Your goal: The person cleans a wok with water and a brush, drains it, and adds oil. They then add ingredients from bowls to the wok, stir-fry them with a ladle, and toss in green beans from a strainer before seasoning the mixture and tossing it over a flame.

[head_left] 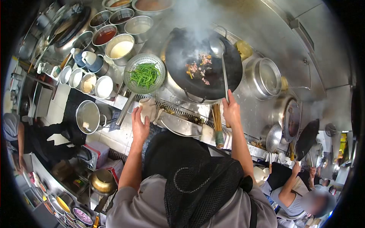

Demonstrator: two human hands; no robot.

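My right hand (231,111) is closed around the long handle of a metal ladle (224,74). The ladle's bowl lies at the far right side of a large black wok (178,62), where chopped pinkish meat (195,69) with yellowish bits is steaming. My left hand (140,123) is open, fingers apart, with nothing in it. It is just below a folded beige cloth (148,108) and right of the handle of a perforated strainer (131,85). Green beans (145,76) fill the strainer's middle. A bamboo brush (217,127) stands left of my right hand.
Metal pots of sauces (121,47) and small bowls (103,87) crowd the left counter. A tall pot (87,117) stands lower left. Right of the wok is a round metal container (268,78). One co-worker (294,192) works at lower right, another person (15,133) at far left.
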